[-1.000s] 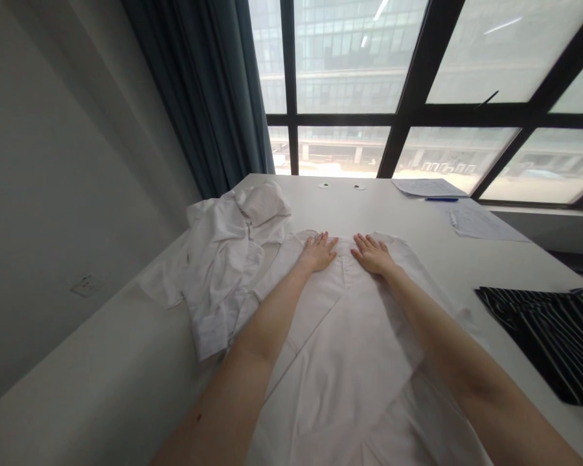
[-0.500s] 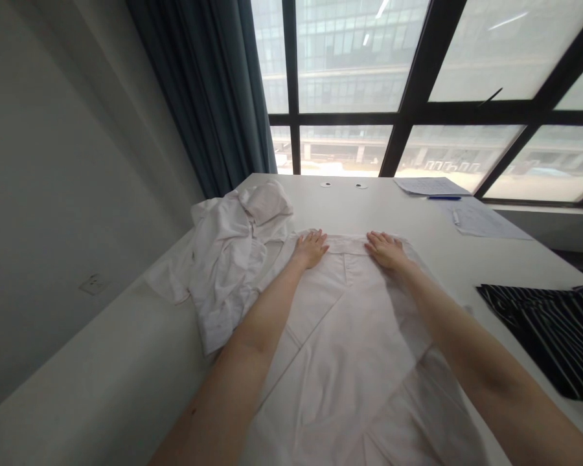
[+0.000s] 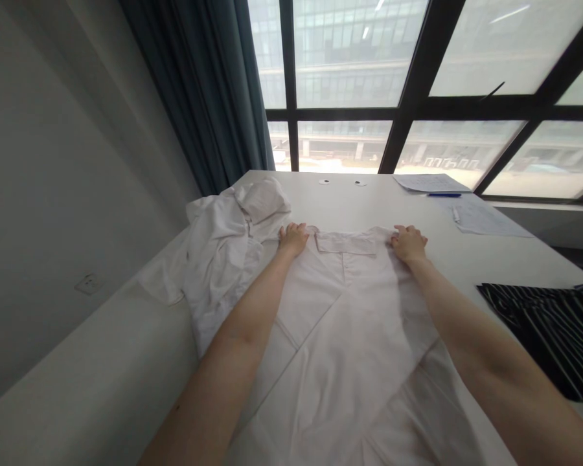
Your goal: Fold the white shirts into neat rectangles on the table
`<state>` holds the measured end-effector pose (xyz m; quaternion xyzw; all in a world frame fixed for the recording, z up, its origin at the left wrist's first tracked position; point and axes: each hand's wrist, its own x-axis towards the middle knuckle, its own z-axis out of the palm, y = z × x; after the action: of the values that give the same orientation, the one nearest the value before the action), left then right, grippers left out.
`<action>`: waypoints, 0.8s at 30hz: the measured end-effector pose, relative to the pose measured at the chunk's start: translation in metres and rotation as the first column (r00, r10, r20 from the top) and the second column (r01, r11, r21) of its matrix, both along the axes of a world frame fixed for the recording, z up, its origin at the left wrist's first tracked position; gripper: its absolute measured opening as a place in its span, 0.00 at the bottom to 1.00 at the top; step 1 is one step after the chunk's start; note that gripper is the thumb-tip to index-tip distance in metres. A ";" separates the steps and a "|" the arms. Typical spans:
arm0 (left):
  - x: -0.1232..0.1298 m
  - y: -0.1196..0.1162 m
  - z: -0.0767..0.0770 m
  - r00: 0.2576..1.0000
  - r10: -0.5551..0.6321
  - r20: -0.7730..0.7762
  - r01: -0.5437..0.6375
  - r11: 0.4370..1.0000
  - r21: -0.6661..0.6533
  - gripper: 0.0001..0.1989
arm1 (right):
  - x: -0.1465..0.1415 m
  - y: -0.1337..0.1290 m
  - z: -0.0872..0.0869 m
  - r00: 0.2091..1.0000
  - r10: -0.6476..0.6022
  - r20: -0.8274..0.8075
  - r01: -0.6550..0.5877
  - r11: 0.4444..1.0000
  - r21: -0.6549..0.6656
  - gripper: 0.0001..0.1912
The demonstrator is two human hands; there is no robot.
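A white collared shirt [image 3: 350, 336] lies spread on the table in front of me, its collar [image 3: 346, 243] at the far end and diagonal fold lines across its body. At the far left shoulder, my left hand [image 3: 294, 239] has its fingers bent over the edge, gripping the cloth. On the opposite shoulder, my right hand [image 3: 409, 243] is closed on the fabric with curled fingers. The fingertips of both hands are partly hidden. Left of the shirt, close to my left forearm, sits a crumpled white garment [image 3: 223, 239].
Black striped fabric [image 3: 548, 330] lies on the white table [image 3: 340, 207] at the right. Paper sheets [image 3: 430, 183], a blue pen [image 3: 444, 195] and a white pen-like item [image 3: 456, 215] are at the far right. A wall with a socket [image 3: 88, 283] borders the left; windows stand behind.
My hands have moved apart, from lying flat beside the collar out to the two shoulders, and their fingers have bent. The collar now stands out more from the shirt's far edge.
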<state>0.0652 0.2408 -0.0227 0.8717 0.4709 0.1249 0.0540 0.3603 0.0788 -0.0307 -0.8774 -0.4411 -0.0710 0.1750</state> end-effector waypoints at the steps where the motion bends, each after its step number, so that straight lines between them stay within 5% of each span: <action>1: -0.003 0.002 0.003 1.000 -0.015 0.004 0.015 1.000 0.014 0.20 | 0.000 -0.001 0.003 1.000 0.027 0.002 -0.027 1.000 0.015 0.21; 8: -0.024 0.005 0.042 0.982 -0.189 0.026 0.188 0.982 0.023 0.08 | 0.006 -0.021 0.041 0.977 0.211 0.032 -0.214 0.966 0.146 0.10; 14: -0.061 -0.015 0.077 0.937 -0.309 0.164 0.294 0.949 0.110 0.05 | -0.010 -0.080 0.080 0.954 0.299 -0.012 -0.275 0.891 0.361 0.09; 19: -0.103 -0.059 0.106 0.864 -0.442 0.242 0.390 0.890 0.234 0.06 | -0.045 -0.158 0.111 0.889 0.455 0.047 -0.428 0.792 0.436 0.15; 24: -0.160 -0.141 0.129 0.731 -0.620 0.285 0.531 0.779 0.333 0.09 | -0.083 -0.253 0.129 0.837 0.522 0.165 -0.545 0.763 0.349 0.10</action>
<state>-0.0949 0.1001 0.1060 0.9335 0.1383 0.3212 0.0792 0.2768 -0.1738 0.0988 -0.6619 -0.6545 -0.1283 0.3422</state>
